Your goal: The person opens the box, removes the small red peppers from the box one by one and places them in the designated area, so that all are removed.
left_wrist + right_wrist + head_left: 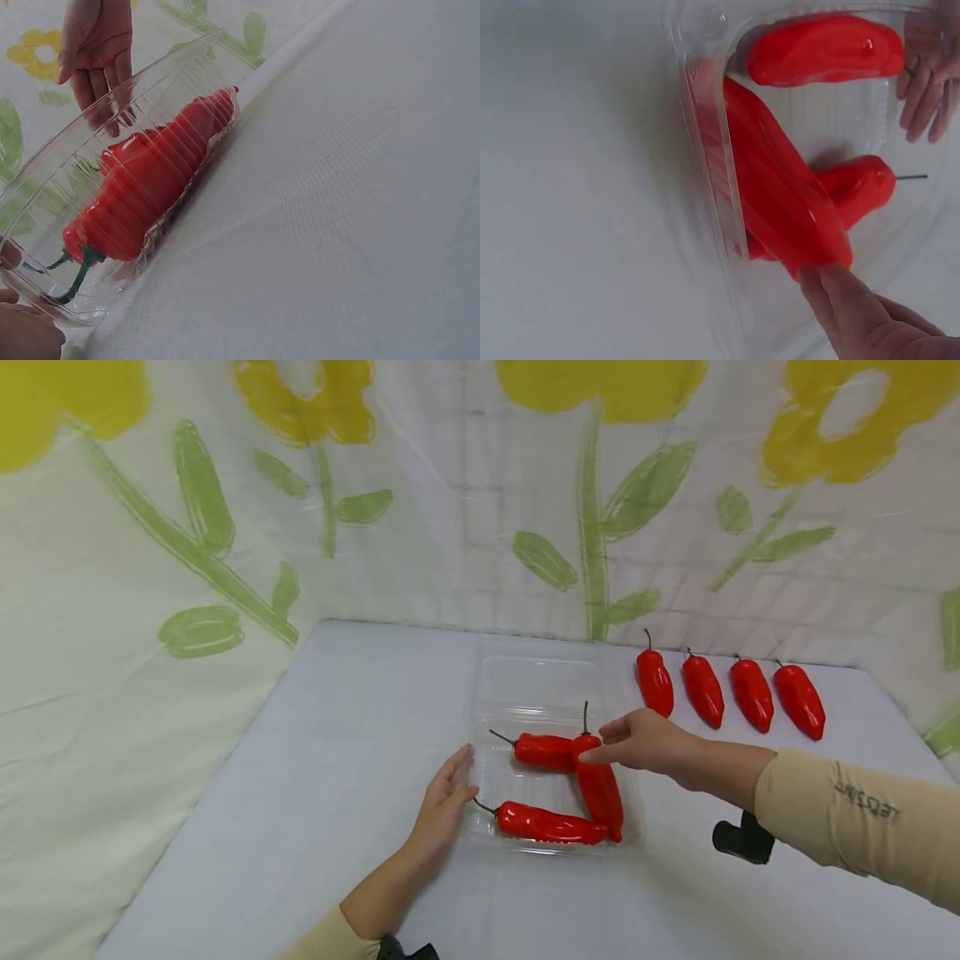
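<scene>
A clear plastic clamshell box (487, 781) stands on the table with three glossy red peppers in it. One pepper (551, 823) lies along the near wall, another pepper (542, 752) farther back. A third pepper (602, 797) slants along the right side, its stem pointing away and its tip by the near pepper's end. My right hand (647, 745) is over this slanting pepper's stem end, fingers loosely extended; in the right wrist view its fingertips (817, 279) overlap the pepper. My left hand (441, 806) rests against the box's left wall, fingers fairly straight along the outside.
The box's clear lid (540, 681) lies folded back behind it. Several red peppers stand in a row at the back right, from the leftmost pepper (655, 683) to the rightmost pepper (799, 700). A flower-patterned curtain (450, 527) hangs behind the white table (300, 793).
</scene>
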`<state>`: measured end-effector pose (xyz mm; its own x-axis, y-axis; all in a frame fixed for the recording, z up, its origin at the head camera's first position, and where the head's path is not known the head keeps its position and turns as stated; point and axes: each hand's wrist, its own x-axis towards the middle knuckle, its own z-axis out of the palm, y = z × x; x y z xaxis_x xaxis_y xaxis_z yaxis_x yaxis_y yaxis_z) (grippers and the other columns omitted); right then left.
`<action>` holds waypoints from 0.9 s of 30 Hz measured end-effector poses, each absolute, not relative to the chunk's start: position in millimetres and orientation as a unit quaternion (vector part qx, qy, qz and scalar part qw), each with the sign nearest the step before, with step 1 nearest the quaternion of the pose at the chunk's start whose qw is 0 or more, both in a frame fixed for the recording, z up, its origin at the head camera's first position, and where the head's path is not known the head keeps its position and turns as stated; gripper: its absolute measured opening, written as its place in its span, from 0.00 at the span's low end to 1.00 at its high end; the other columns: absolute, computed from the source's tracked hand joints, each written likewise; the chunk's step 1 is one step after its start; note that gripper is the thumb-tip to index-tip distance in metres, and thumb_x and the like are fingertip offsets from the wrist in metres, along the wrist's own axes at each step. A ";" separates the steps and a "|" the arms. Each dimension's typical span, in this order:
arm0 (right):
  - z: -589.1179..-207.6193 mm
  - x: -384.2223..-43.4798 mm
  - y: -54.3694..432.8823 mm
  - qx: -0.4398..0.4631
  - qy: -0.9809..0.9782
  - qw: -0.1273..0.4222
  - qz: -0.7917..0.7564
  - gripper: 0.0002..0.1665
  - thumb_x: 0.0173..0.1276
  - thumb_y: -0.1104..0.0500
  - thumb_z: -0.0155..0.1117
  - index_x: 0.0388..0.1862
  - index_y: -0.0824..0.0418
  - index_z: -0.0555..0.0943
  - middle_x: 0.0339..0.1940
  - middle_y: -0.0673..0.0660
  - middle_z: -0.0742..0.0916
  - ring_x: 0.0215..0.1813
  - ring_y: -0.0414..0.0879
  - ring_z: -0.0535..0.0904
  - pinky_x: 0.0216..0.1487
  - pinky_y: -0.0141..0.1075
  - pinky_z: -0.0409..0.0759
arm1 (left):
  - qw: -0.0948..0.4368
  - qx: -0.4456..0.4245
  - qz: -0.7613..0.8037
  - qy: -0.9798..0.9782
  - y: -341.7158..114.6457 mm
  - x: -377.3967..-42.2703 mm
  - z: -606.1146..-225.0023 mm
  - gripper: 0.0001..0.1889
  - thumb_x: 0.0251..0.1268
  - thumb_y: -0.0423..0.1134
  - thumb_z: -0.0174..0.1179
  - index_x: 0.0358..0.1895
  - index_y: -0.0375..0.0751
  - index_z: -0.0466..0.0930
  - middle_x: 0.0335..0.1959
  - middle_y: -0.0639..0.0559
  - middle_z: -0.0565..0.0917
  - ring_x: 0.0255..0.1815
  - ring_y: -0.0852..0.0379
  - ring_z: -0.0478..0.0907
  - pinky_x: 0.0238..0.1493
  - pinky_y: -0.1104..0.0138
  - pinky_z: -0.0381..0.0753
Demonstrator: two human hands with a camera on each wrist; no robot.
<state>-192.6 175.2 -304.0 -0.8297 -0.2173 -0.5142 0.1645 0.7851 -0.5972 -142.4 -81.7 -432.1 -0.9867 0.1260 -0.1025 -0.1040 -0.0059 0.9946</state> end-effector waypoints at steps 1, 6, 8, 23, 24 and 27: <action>-305.3 -192.3 174.1 -0.012 0.898 0.294 -0.326 0.45 0.54 0.46 0.69 0.64 0.70 0.66 0.58 0.67 0.77 0.58 0.60 0.73 0.48 0.48 0.82 | 0.082 0.009 0.710 0.700 -81.2 -142.5 -431.9 0.29 0.67 0.28 0.41 0.72 0.36 0.51 0.74 0.43 0.54 0.76 0.48 0.46 0.73 0.55 0.48; -316.3 -191.5 167.9 0.003 0.895 0.302 -0.328 0.44 0.55 0.47 0.68 0.63 0.72 0.65 0.55 0.66 0.77 0.56 0.59 0.73 0.49 0.48 0.82 | 0.078 0.006 0.707 0.703 -80.5 -142.2 -431.6 0.29 0.66 0.28 0.42 0.71 0.36 0.52 0.74 0.43 0.55 0.76 0.47 0.47 0.73 0.54 0.48; -321.5 -191.3 165.7 0.010 0.894 0.305 -0.327 0.42 0.56 0.49 0.67 0.62 0.72 0.66 0.53 0.65 0.78 0.55 0.58 0.74 0.50 0.48 0.82 | 0.079 0.007 0.706 0.704 -80.7 -142.2 -432.1 0.29 0.66 0.28 0.42 0.71 0.35 0.52 0.74 0.42 0.55 0.76 0.47 0.47 0.73 0.54 0.48; -347.2 -199.2 153.0 -0.001 0.889 0.324 -0.325 0.34 0.56 0.59 0.66 0.58 0.75 0.67 0.46 0.63 0.81 0.48 0.52 0.76 0.50 0.45 0.82 | 0.077 0.001 0.707 0.703 -80.2 -142.2 -431.8 0.29 0.65 0.27 0.42 0.71 0.35 0.52 0.74 0.42 0.55 0.76 0.47 0.47 0.74 0.54 0.47; -347.8 -199.5 152.2 0.000 0.888 0.325 -0.324 0.34 0.56 0.59 0.66 0.58 0.75 0.67 0.45 0.63 0.81 0.47 0.52 0.76 0.49 0.44 0.82 | 0.078 0.001 0.707 0.703 -80.0 -142.2 -431.7 0.29 0.65 0.27 0.42 0.71 0.35 0.52 0.74 0.42 0.55 0.76 0.47 0.47 0.74 0.54 0.47; -349.4 -200.2 150.1 0.001 0.890 0.325 -0.319 0.33 0.57 0.59 0.66 0.57 0.74 0.68 0.43 0.62 0.81 0.46 0.51 0.75 0.47 0.42 0.83 | 0.079 0.002 0.707 0.702 -79.5 -142.6 -431.2 0.29 0.65 0.27 0.42 0.71 0.35 0.52 0.74 0.43 0.54 0.76 0.47 0.46 0.74 0.54 0.46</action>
